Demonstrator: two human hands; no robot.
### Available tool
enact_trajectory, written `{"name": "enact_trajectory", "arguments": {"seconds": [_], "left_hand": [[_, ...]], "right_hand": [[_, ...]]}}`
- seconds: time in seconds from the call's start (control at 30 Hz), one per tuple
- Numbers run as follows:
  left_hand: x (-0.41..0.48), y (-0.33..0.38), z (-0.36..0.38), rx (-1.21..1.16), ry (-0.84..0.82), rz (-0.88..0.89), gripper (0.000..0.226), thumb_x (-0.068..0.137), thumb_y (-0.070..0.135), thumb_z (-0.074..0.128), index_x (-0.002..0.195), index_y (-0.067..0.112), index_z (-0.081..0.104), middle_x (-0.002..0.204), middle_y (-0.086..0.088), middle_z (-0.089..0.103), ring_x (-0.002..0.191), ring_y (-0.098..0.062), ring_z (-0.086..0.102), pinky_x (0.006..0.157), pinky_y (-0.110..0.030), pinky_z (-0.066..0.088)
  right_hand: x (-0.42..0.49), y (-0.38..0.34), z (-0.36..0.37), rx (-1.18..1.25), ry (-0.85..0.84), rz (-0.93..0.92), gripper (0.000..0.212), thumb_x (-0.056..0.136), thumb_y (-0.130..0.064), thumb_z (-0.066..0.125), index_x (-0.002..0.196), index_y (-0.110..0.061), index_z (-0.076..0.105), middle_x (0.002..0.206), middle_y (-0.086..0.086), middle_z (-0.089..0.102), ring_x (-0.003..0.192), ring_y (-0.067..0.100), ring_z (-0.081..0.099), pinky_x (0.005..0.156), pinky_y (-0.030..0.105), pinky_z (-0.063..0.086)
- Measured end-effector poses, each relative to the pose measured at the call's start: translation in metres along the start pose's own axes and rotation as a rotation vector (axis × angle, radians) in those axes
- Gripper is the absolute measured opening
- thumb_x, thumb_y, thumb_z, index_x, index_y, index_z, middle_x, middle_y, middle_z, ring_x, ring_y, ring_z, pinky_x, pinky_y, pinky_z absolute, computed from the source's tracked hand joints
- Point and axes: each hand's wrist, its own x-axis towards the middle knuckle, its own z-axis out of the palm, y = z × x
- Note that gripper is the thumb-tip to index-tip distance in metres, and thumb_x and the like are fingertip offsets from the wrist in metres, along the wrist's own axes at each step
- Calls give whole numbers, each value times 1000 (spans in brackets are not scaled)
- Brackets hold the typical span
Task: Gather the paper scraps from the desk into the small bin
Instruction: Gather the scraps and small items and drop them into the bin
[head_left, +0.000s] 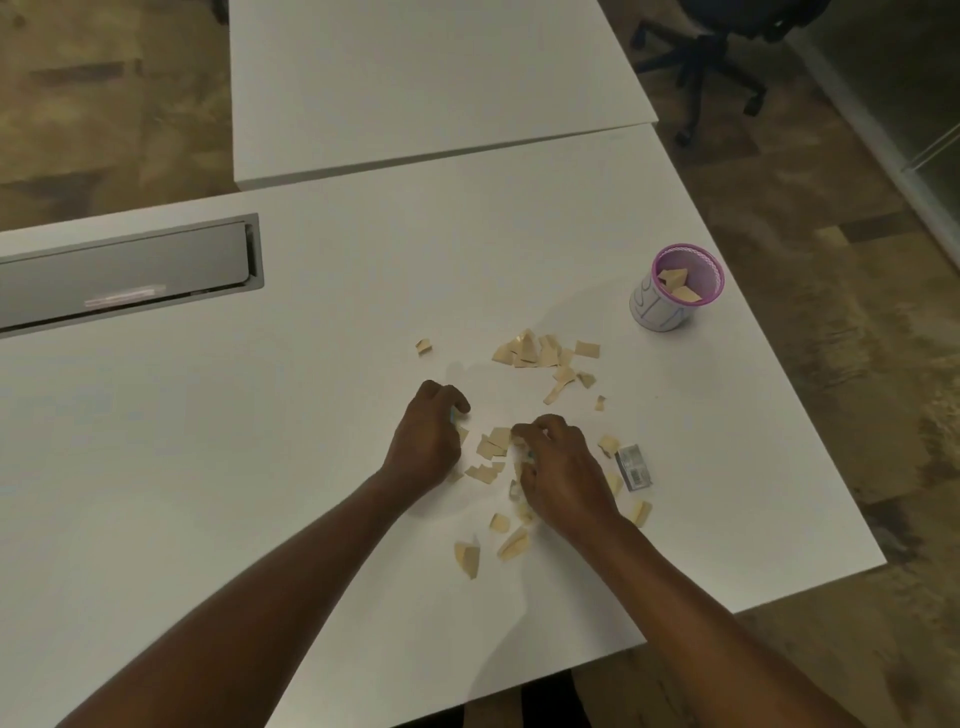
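Observation:
Tan paper scraps lie scattered on the white desk (260, 467). One cluster (540, 353) sits toward the far side, another small pile (493, 447) lies between my hands, and a few pieces (467, 558) rest nearer me. The small bin (675, 291), a white cup with a purple mesh rim, stands at the right with a few scraps inside. My left hand (426, 436) is curled on the desk, its fingers bent over scraps at its right side. My right hand (561, 467) is cupped over scraps, fingertips pinching pieces at the pile.
A small grey box (635, 467) lies just right of my right hand. A grey cable tray lid (124, 275) is set into the desk at the left. A second white desk (415, 78) abuts behind. An office chair base (711, 67) stands on the floor at the far right.

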Motion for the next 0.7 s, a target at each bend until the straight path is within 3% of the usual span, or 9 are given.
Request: {"name": "enact_trajectory", "arguments": {"seconds": [0.1, 0.2, 0.27, 0.37, 0.43, 0.57, 0.7], "left_hand": [[-2, -1, -6, -180, 22, -201, 44, 80, -9, 46, 103, 20, 70, 112, 0, 56, 95, -19, 56, 78, -28, 46], [-5, -5, -16, -552, 1, -450, 46, 75, -12, 49, 96, 20, 74, 110, -3, 64, 90, -22, 61, 72, -30, 53], [-9, -5, -21, -780, -21, -552, 40, 77, -13, 46, 92, 10, 75, 101, -12, 68, 77, -26, 64, 68, -34, 57], [-13, -7, -25, -974, -11, -667, 26, 84, -4, 50, 87, 3, 74, 89, -15, 67, 69, -30, 62, 65, -36, 56], [-16, -13, -21, -904, -11, -664, 16, 88, 11, 57, 85, 7, 72, 89, -12, 67, 70, -29, 63, 69, -38, 55], [-28, -19, -7, -277, -56, -448, 15, 88, 39, 66, 89, 24, 62, 96, 4, 64, 83, -16, 61, 69, -29, 48], [-41, -23, 6, -20, -46, -200, 28, 86, 30, 75, 105, 20, 56, 102, 3, 51, 87, -16, 52, 72, -27, 37]], "right_hand": [[2, -6, 6, -35, -149, -6, 64, 93, -33, 60, 150, -31, 33, 161, 9, 21, 147, 33, 20, 103, 46, 44], [1, -11, 13, -99, -279, -82, 77, 90, -45, 59, 156, -36, 19, 167, 6, 2, 152, 40, 2, 109, 51, 39], [-1, -11, 16, -174, -345, -131, 82, 87, -40, 61, 156, -37, 17, 168, 2, -4, 151, 44, -3, 107, 51, 41], [-1, -10, 16, -249, -380, -160, 84, 85, -10, 54, 156, -34, 16, 168, -3, -7, 151, 44, -4, 95, 45, 49], [0, -7, 14, -277, -362, -187, 81, 86, 2, 43, 156, -29, 19, 168, -2, -3, 152, 41, 1, 82, 42, 53], [-4, -2, 11, -316, -306, -243, 63, 93, 3, 37, 152, -17, 30, 166, 3, 14, 151, 36, 15, 77, 42, 58], [-5, -2, 8, -363, -257, -300, 52, 92, 2, 40, 143, -9, 42, 155, 9, 35, 139, 35, 35, 72, 40, 58]]}}
